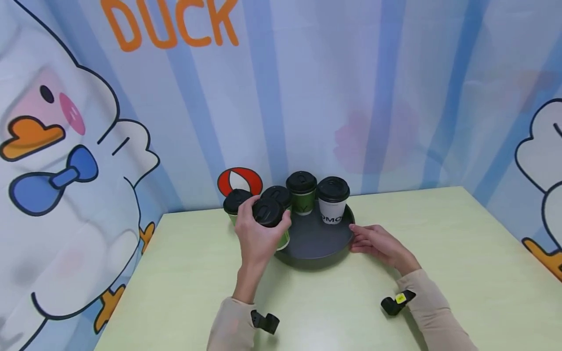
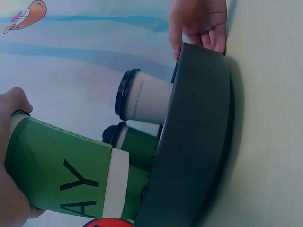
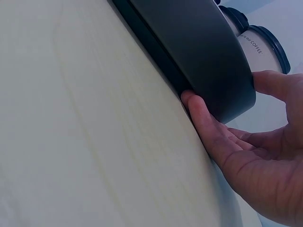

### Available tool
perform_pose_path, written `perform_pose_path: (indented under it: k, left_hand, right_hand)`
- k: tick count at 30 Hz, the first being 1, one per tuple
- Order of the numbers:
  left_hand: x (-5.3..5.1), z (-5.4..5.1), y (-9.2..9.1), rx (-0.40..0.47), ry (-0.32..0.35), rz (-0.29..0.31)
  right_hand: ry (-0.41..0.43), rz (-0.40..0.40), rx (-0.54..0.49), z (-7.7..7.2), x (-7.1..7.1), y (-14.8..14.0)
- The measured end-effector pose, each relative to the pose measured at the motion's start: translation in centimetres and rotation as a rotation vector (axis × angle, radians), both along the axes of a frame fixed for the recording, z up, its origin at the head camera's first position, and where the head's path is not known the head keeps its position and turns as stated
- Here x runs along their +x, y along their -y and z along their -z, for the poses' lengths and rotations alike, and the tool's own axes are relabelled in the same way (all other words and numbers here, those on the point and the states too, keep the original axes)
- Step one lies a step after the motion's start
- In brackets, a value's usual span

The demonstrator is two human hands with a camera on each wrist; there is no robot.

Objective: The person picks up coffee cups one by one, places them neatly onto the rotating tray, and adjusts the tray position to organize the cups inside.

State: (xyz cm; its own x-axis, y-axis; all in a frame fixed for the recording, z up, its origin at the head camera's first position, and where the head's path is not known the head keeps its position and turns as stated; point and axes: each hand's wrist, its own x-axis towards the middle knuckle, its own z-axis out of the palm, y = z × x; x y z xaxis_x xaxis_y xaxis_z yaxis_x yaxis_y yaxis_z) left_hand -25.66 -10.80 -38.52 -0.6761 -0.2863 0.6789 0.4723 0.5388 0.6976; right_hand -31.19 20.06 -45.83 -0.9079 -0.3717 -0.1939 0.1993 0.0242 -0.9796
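Note:
My left hand (image 1: pixel 256 241) grips a green paper coffee cup (image 2: pixel 64 168) with a black lid (image 1: pixel 268 212), fingers and thumb around its upper part. The cup is at the left front of a dark grey round tray (image 1: pixel 317 246); I cannot tell whether its base touches the tray. My right hand (image 1: pixel 379 245) pinches the tray's right rim, thumb on top and fingers at the underside. A white lidded cup (image 1: pixel 332 210) and a green one (image 1: pixel 303 204) stand upright in the tray. Another black-lidded cup (image 1: pixel 276 194) is partly hidden behind the held cup.
Left of the tray is one more green cup (image 1: pixel 236 201), its base hidden by the left hand. The pale table (image 1: pixel 184 273) ends at a printed duck backdrop (image 1: pixel 307 97) close behind the cups.

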Motion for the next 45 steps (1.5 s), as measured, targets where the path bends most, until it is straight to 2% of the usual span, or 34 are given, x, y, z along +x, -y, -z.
perform_pose_path:
  k: [5, 11, 16, 21, 25, 28, 33, 37, 42, 45]
  left_hand:
    - [-0.8, 0.9, -1.7, -0.029, -0.013, 0.003]
    - [-1.4, 2.0, -2.6, -0.071, -0.014, -0.018]
    - [-1.5, 2.4, -3.0, -0.062, 0.038, -0.025]
    - [-1.5, 3.3, -3.5, -0.073, 0.118, -0.034]
    - [-1.6, 4.0, -3.9, -0.074, 0.133, -0.039]
    - [-1.8, 4.1, -3.9, -0.060, 0.142, -0.043]
    - [-1.7, 3.9, -3.8, -0.041, 0.215, -0.052]
    - [-1.6, 3.8, -3.9, -0.037, 0.248, -0.045]
    - [-1.4, 3.8, -3.7, -0.041, 0.225, -0.049]
    - [-1.2, 3.6, -3.2, -0.020, 0.175, -0.052]
  right_hand:
    - [0.002, -0.009, 0.000, 0.0, 0.0, 0.3]
    - [-0.001, -0.009, -0.007, -0.1, 0.0, 0.2]
    - [0.000, -0.008, -0.009, -0.1, 0.0, -0.1]
    - [0.004, -0.002, -0.012, 0.0, 0.0, -0.1]
    - [0.008, 0.001, -0.011, 0.0, 0.0, 0.0]
    - [0.006, 0.005, -0.007, 0.0, 0.0, 0.0]
    - [0.004, 0.008, 0.000, -0.1, -0.1, 0.0]
    - [0.003, 0.002, 0.003, -0.2, 0.0, -0.1]
    - [0.005, -0.003, 0.005, -0.3, 0.1, -0.1]
    - [0.008, -0.002, 0.003, -0.2, 0.1, 0.0]
